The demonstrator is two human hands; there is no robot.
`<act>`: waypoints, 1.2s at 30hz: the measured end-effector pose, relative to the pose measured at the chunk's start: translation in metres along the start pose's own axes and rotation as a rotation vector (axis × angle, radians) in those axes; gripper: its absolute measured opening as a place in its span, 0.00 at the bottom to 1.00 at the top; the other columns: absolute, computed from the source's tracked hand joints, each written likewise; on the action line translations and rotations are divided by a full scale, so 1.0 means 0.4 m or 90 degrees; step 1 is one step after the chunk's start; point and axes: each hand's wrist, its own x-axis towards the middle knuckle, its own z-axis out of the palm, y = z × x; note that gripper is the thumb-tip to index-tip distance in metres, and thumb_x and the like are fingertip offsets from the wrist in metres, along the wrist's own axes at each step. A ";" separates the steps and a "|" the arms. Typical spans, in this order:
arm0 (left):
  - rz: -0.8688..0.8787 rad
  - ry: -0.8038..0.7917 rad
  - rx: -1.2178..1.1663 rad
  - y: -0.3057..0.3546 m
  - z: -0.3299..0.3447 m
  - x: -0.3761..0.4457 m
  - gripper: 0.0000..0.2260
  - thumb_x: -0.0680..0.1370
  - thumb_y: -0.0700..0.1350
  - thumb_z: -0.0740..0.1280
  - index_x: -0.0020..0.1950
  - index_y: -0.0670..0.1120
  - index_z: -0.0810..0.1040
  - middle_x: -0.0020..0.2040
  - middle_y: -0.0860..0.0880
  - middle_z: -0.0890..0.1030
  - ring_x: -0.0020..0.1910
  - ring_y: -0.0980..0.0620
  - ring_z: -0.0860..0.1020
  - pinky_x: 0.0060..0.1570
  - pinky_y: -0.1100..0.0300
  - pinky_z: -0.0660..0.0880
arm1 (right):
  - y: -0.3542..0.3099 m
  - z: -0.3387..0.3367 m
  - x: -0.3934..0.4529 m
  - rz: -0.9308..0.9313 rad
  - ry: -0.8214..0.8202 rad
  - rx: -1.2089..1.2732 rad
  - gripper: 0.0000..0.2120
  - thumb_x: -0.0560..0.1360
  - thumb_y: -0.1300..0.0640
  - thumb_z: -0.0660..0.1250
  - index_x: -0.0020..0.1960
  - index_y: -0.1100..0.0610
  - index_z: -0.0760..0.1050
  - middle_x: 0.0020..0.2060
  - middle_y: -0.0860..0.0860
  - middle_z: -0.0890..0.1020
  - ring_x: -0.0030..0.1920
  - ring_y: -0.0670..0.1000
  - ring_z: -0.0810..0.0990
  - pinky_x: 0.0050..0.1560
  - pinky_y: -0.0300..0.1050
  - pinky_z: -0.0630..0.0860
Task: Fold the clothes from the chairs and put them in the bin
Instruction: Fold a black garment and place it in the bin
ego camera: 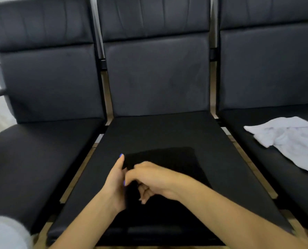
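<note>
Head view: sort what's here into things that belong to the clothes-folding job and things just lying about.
Belongs to the job:
- black garment, folded flat on the middle chair
- white garment, crumpled on the right chair
- left hand and right hand, both at the black garment's left edge

Just there:
- left chair
- pale blurred object, bottom left; cannot tell what it is

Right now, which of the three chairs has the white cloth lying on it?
The right chair. A crumpled white cloth lies on its seat. The middle chair holds a black garment under both hands; the left chair shows no clothes.
</note>
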 end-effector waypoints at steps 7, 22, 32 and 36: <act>0.035 0.017 0.034 0.023 -0.037 0.018 0.19 0.81 0.52 0.59 0.55 0.37 0.79 0.42 0.40 0.84 0.36 0.46 0.84 0.33 0.59 0.78 | 0.051 0.032 0.016 -0.037 -0.037 -0.040 0.36 0.78 0.55 0.64 0.78 0.58 0.48 0.39 0.50 0.78 0.34 0.45 0.75 0.31 0.38 0.71; 0.237 0.218 0.115 0.044 -0.132 -0.011 0.14 0.83 0.40 0.56 0.67 0.38 0.70 0.55 0.40 0.78 0.52 0.42 0.78 0.50 0.53 0.76 | 0.144 0.030 0.020 -0.266 -0.073 -0.756 0.23 0.83 0.45 0.46 0.78 0.43 0.48 0.78 0.44 0.50 0.77 0.46 0.44 0.75 0.52 0.38; 0.267 0.300 0.738 0.033 -0.098 0.012 0.06 0.80 0.45 0.63 0.46 0.48 0.77 0.39 0.53 0.77 0.39 0.57 0.74 0.38 0.62 0.69 | 0.158 0.059 -0.007 -0.379 -0.100 -0.782 0.24 0.84 0.54 0.49 0.79 0.47 0.50 0.78 0.45 0.51 0.77 0.46 0.45 0.74 0.46 0.37; 0.278 0.324 0.801 0.027 -0.080 0.025 0.11 0.79 0.50 0.66 0.39 0.46 0.71 0.36 0.51 0.74 0.35 0.55 0.71 0.33 0.62 0.67 | 0.156 0.071 -0.027 -0.395 -0.100 -0.715 0.23 0.83 0.59 0.53 0.77 0.52 0.58 0.77 0.48 0.57 0.77 0.45 0.50 0.75 0.42 0.41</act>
